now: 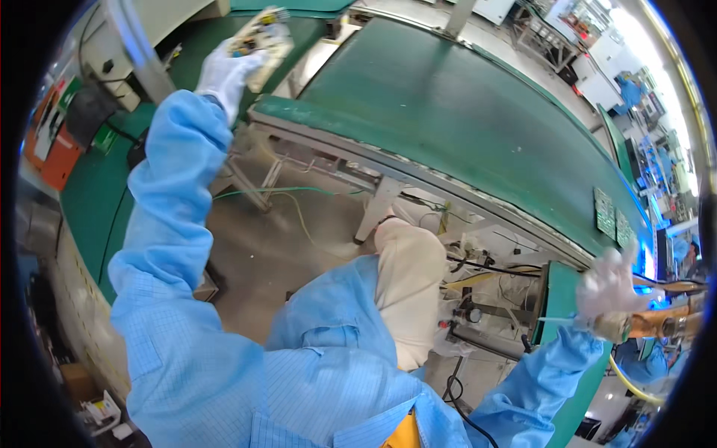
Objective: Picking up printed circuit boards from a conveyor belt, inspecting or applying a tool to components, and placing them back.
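Note:
At the upper left, my left hand (228, 73) in a white glove is closed on the edge of a circuit board (270, 46). The board is pale and carries small coloured parts; some of it is hidden by my fingers. My right hand (611, 290), also gloved in white, is far over at the right edge. It is a little blurred, but its fingers look spread, and I see nothing held in them. Just beyond its fingertips, two green circuit boards (606, 213) lie on the green conveyor belt (448, 112).
The belt's metal frame (418, 175) runs between my arms. Below it are table legs, cables (299, 191) and my knees. A green worktop (97, 201) with an orange folder (60, 157) stands left. An orange-brown tube (665, 322) is close to my right wrist.

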{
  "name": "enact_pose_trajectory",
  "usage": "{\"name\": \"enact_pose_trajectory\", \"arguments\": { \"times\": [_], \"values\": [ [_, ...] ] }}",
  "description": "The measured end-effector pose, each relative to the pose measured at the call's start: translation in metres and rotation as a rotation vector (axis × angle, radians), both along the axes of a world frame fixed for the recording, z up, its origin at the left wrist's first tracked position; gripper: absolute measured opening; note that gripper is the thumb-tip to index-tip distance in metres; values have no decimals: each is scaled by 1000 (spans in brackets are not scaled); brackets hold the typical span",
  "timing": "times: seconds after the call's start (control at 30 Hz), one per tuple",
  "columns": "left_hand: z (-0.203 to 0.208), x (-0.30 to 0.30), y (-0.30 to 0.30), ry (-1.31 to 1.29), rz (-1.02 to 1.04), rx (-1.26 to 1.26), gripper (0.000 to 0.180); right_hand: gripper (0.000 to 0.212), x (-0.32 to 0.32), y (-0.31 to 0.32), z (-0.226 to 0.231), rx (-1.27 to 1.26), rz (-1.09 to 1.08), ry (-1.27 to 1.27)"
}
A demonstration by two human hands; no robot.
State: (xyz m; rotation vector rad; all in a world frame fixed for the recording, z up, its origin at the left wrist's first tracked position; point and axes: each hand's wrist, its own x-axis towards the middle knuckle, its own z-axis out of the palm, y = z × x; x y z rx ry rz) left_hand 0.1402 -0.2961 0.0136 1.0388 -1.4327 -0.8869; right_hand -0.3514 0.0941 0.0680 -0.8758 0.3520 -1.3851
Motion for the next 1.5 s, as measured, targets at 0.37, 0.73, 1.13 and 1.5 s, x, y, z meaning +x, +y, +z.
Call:
{"name": "enact_pose_trajectory", "arguments": {
  "times": [0.37,0.73,1.13,1.5],
  "values": [
    [-122,213,-245,-784,205,-6,68,49,-141,-27,-39,651,-1282,2115],
    [-55,42,-147,-1244,409,-279,63,63,-311,-6,-101,663,-1389,2362],
    [44,-101,-54,-1486,185,-124,61,22,-207,-68,-71,347,-1271,2500],
    [25,-327,128,-1072,-563,-898,64,28,-9,-116,-31,-104,-1078,2093]
  ]
}}
